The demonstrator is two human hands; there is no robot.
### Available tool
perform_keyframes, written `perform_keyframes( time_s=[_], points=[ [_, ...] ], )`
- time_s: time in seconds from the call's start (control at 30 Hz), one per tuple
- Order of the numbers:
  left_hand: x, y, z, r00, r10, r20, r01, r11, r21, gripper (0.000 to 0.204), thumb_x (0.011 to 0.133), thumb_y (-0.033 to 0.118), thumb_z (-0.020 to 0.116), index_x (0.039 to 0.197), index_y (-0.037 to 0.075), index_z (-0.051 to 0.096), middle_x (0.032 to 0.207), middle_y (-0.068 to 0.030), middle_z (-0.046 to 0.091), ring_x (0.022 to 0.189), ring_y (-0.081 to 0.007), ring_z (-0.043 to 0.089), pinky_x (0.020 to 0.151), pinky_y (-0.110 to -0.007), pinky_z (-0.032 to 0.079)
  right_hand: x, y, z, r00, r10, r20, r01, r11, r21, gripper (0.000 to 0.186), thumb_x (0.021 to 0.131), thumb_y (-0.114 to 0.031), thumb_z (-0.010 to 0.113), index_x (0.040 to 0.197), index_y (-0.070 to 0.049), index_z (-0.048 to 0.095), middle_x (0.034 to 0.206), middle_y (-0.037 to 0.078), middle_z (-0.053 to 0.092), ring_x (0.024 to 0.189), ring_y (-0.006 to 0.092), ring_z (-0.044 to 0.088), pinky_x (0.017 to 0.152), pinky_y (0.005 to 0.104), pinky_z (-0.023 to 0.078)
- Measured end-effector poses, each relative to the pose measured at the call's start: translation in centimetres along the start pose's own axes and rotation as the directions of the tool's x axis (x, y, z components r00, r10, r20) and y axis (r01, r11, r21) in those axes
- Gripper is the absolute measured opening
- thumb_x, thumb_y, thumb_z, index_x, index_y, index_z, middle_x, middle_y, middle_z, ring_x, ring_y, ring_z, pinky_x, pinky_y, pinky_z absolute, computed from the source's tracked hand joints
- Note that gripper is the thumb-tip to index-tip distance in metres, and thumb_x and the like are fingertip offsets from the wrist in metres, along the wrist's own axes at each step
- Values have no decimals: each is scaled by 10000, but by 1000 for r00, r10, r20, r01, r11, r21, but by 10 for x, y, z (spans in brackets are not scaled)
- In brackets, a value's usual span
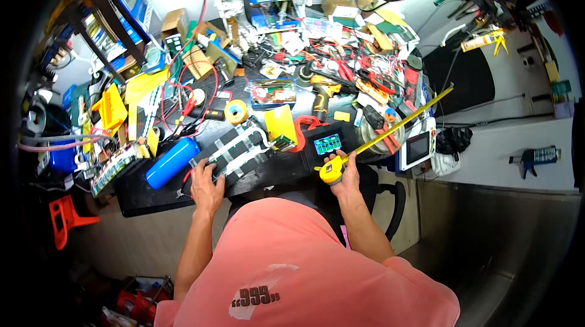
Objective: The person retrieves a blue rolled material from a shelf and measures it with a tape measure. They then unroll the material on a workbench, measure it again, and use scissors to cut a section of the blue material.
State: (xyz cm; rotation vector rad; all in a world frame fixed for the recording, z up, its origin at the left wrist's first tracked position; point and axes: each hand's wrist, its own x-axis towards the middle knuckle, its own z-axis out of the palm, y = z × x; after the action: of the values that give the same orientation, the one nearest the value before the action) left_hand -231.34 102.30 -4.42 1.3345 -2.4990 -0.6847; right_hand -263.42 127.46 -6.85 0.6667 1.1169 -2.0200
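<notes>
My right hand [346, 176] is closed around a yellow tape measure [331, 170]. Its yellow blade [399, 124] is drawn out long, slanting up to the far right over the bench. At the near left edge of the bench, my left hand [207, 185] grips the end of a black slab [234, 149] with silver strips and white leads along it. A small lit screen [327, 143] in a dark casing sits just beyond the tape measure. Left of my left hand lies a blue cylinder [173, 163]. A yellow sheet [280, 124] stands behind the slab's right end.
Tools and parts crowd the dark bench [149, 201]: a yellow-black cordless drill [323, 92], an orange-rimmed tape roll [235, 111], red wires and a blue tray of parts [272, 92]. A white device with a dark screen [418, 147] stands at the right edge. Below left is an orange plastic piece [66, 220].
</notes>
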Motion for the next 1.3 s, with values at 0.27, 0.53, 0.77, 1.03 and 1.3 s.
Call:
perform_keyframes(
  time_s=[0.27, 0.53, 0.77, 1.03, 1.3],
  points=[
    [3, 1, 2, 1000, 23, 16, -24, 999, 37, 423, 859, 177, 773, 1253, 44, 689, 1448, -154, 582, 1355, -399, 526, 1129, -511, 445, -1, -6, -17, 997, 3, -74, 0, 999, 40, 579, 1119, -582, 415, 1193, -56, 647, 1024, 116, 688, 973, 300, 695, 887, 451, 593],
    [2, 1, 2, 1000, 5, 15, -6, 999, 48, 383, 868, 188, 767, 1217, 42, 707, 1452, -157, 583, 1353, -397, 529, 1124, -512, 450, 6, -3, -46, 999, -11, -35, 13, 999, 37, 593, 1107, -614, 420, 1244, -75, 624, 1062, 112, 680, 980, 308, 685, 829, 512, 586],
    [7, -7, 6, 998, 58, -25, -57, 997, 48, 372, 863, 206, 768, 1187, 40, 695, 1436, -173, 590, 1342, -412, 528, 1114, -514, 452, 5, 3, -63, 995, -67, -75, 74, 994, 84, 563, 1104, -579, 473, 1131, -40, 635, 956, 120, 658, 924, 308, 650, 870, 436, 563],
    [10, -10, 11, 995, 52, -87, -55, 998, -32, 333, 829, 167, 779, 1121, 28, 700, 1327, -171, 628, 1252, -404, 566, 1064, -518, 467, 28, 5, -57, 987, -135, -91, 127, 988, -87, 567, 1123, -525, 469, 1136, 10, 658, 910, 151, 687, 813, 294, 694, 768, 431, 606],
    [21, -27, -9, 1000, 18, 6, -16, 972, -234, 280, 857, 156, 773, 1097, 25, 715, 1177, -187, 702, 1139, -414, 640, 1033, -494, 491, -5, 6, -35, 987, -137, -84, 119, 973, -196, 552, 1124, -503, 486, 1157, 20, 661, 918, 147, 702, 811, 269, 699, 759, 415, 597]
  ],
)
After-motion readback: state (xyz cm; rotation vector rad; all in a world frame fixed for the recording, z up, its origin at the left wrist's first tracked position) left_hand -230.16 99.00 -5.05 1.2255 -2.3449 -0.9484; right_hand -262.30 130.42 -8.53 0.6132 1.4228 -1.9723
